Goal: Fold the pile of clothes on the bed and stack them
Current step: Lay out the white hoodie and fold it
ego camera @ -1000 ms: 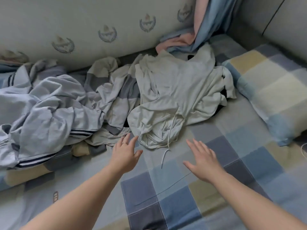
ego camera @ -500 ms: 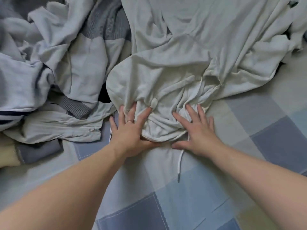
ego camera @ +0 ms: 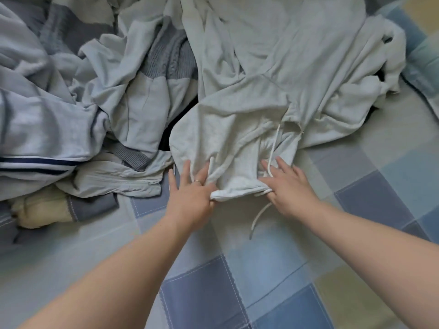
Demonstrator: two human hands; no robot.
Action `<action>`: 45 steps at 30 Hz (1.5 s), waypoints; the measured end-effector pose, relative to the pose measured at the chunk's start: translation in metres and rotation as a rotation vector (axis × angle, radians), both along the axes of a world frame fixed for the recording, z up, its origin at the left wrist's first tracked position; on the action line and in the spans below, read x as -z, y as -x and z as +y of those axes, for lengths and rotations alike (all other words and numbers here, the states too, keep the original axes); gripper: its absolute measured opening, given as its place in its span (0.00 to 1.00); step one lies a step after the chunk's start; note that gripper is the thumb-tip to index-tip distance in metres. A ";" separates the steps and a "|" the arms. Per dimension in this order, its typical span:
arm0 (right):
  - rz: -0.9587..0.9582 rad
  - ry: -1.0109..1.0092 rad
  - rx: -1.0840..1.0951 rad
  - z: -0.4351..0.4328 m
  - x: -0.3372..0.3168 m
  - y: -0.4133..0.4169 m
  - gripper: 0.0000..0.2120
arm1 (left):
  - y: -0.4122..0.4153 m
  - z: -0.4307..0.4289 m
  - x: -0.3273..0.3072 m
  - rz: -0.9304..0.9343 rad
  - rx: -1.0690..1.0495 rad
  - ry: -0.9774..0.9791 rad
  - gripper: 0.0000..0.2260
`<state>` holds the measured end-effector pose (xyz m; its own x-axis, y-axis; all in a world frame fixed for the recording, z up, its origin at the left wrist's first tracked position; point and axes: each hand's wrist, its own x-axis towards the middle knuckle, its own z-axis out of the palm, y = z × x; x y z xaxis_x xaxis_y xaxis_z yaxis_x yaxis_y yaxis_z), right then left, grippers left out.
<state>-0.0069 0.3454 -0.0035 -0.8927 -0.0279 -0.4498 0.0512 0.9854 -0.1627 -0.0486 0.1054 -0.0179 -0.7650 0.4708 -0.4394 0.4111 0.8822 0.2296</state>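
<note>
A pale grey-green hoodie (ego camera: 273, 74) lies crumpled on the bed, its hood toward me. One white drawstring (ego camera: 259, 217) trails onto the checked sheet (ego camera: 237, 281). My left hand (ego camera: 190, 200) pinches the hood's near edge on its left side, fingers on top and thumb under the rolled hem. My right hand (ego camera: 292, 188) holds the same edge on its right side, fingers spread over the cloth and thumb tucked beneath. The hem is bunched between the two hands.
To the left lies a heap: a light blue jacket with navy stripes (ego camera: 42, 129), a grey knit garment with pale panels (ego camera: 147, 91), a zipped piece (ego camera: 114, 184) and a cream item (ego camera: 40, 210). A checked pillow (ego camera: 425, 67) sits at the right edge.
My hands reached forward from the bare sheet onto the hood, pressed it flat, and now their thumbs have slipped under the hem and gathered it.
</note>
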 end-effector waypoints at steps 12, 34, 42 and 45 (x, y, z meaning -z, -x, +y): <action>-0.145 0.091 0.057 0.040 -0.032 -0.167 0.23 | -0.194 0.066 -0.047 -0.373 0.148 0.043 0.12; 0.158 0.604 1.127 0.074 0.019 -0.053 0.31 | -0.025 0.136 0.001 -0.258 -0.298 -0.327 0.12; 0.115 0.699 1.161 0.071 -0.026 -0.104 0.02 | -0.106 0.094 -0.024 -0.466 -0.390 -0.313 0.08; 0.040 0.763 1.126 0.065 -0.044 -0.141 0.04 | -0.141 0.076 -0.037 -0.492 -0.435 -0.280 0.06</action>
